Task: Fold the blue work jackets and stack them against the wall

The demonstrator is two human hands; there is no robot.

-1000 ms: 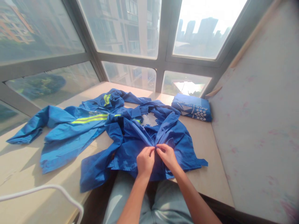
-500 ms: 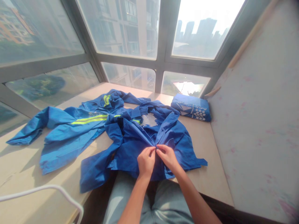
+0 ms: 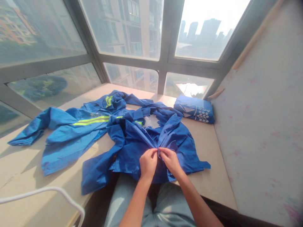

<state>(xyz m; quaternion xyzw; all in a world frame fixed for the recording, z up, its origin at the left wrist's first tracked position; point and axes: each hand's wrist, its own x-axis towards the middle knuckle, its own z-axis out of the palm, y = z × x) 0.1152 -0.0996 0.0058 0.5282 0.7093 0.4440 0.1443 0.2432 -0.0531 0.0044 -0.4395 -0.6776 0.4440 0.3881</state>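
Observation:
A dark blue work jacket lies spread in front of me, its collar towards the window and its hem over the near edge. My left hand pinches one front edge of it at the middle. Close beside, fingertips nearly meeting, my right hand pinches the opposite front edge. Above my hands the two fronts part in a V, with a white patch showing inside the neck. Whatever fastener is between my fingertips is too small to make out.
A second blue jacket with yellow-green reflective stripes lies at left, partly under the first. By the window sits a folded blue bundle with white print. A white cable curves at front left. A wall bounds the right side.
Both hands stay at the same spot on the jacket front, with only slight finger movement. The view has shifted very slightly.

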